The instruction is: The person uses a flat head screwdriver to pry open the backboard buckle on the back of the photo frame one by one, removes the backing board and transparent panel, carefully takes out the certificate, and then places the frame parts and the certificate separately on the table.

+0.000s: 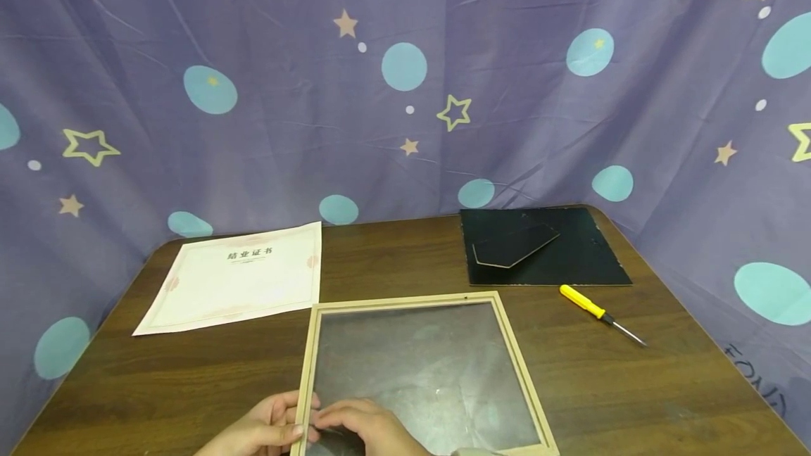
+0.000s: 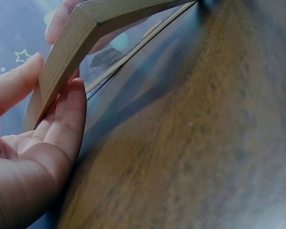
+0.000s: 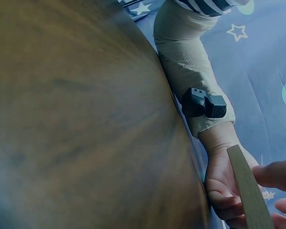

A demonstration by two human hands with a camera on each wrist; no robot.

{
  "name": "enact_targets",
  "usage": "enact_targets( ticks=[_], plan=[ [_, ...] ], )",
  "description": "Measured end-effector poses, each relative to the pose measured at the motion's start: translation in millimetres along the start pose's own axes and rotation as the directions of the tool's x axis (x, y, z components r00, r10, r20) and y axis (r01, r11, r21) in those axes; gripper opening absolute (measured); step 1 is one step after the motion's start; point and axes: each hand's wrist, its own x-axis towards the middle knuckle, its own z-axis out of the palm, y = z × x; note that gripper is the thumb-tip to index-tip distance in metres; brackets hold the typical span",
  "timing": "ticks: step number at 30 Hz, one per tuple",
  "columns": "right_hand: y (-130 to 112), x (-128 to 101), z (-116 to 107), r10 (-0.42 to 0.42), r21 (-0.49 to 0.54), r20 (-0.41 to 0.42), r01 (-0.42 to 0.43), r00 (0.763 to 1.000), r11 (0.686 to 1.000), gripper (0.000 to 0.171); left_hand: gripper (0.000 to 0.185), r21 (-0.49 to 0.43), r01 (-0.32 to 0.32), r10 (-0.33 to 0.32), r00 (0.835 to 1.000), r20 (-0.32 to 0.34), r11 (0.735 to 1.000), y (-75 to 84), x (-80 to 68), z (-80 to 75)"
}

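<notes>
My left hand (image 1: 269, 424) grips the left bar of a light wooden picture frame (image 1: 408, 298), thumb on one side and fingers on the other. In the left wrist view that side of the frame is raised off the table. A clear pane (image 1: 424, 371) fills the frame. My right hand (image 1: 376, 429) is over the pane, its curved fingers reaching the inner edge of the left bar. In the right wrist view, right fingers (image 3: 279, 174) show beside the bar, with the left hand behind it. I cannot tell whether they pinch the pane's edge.
A printed paper certificate (image 1: 247, 280) lies at the back left of the brown table (image 1: 171, 378). At the back right is a black backing board (image 1: 586, 245) with a stand leg (image 1: 513, 248). A yellow-handled screwdriver (image 1: 586, 303) lies before it. A patterned curtain (image 1: 405, 5) hangs behind.
</notes>
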Motion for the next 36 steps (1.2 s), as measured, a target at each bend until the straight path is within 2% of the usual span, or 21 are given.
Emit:
enact_targets(
  ticks=[5, 9, 15, 20, 23, 27, 29, 32, 36],
  plan=[
    [0, -1, -4, -0.036, -0.101, 0.039, 0.040, 0.999, 0.994, 0.045, 0.034, 0.012, 0.032, -0.031, 0.999, -0.028, 0.999, 1.7, -0.1, 0.9],
    [-1, -2, -9, -0.064, -0.151, 0.073, 0.075, 0.995, 0.986, 0.039, 0.033, 0.003, 0.030, -0.030, 0.999, -0.039, 1.000, 2.3, -0.4, 1.7],
    [-6, -2, -14, -0.070, -0.161, 0.072, 0.081, 0.995, 0.984, 0.032, 0.035, 0.027, -0.006, 0.007, 1.000, -0.013, 1.000, 0.8, -1.0, 0.5],
    [-10, -1, -17, -0.132, -0.171, 0.051, 0.138, 0.990, 0.975, 0.027, 0.036, 0.064, -0.014, 0.014, 1.000, -0.004, 0.998, -0.3, -2.1, -1.6],
    [-13, 0, -20, -0.209, -0.216, 0.030, 0.211, 0.977, 0.953, 0.026, 0.037, 0.077, -0.012, 0.013, 1.000, -0.008, 0.997, -0.2, -3.0, -2.8],
    [-16, 2, -23, -0.317, -0.313, -0.035, 0.291, 0.948, 0.904, 0.023, 0.038, 0.066, -0.028, 0.028, 1.000, 0.004, 0.997, -0.3, -2.3, -2.8],
    [-17, 2, -24, -0.329, -0.303, -0.079, 0.292, 0.941, 0.907, 0.022, 0.039, 0.054, -0.017, 0.017, 1.000, -0.003, 0.998, 0.4, -1.4, -1.3],
    [-16, 2, -24, -0.304, -0.233, -0.143, 0.267, 0.942, 0.935, 0.021, 0.041, 0.062, -0.003, 0.005, 1.000, -0.027, 0.998, 2.2, -0.6, 1.0],
    [-13, 2, -24, -0.250, -0.118, -0.207, 0.229, 0.946, 0.966, 0.019, 0.040, 0.132, 0.023, -0.011, 0.996, -0.092, 0.991, 4.7, -0.8, 3.4]
  ],
)
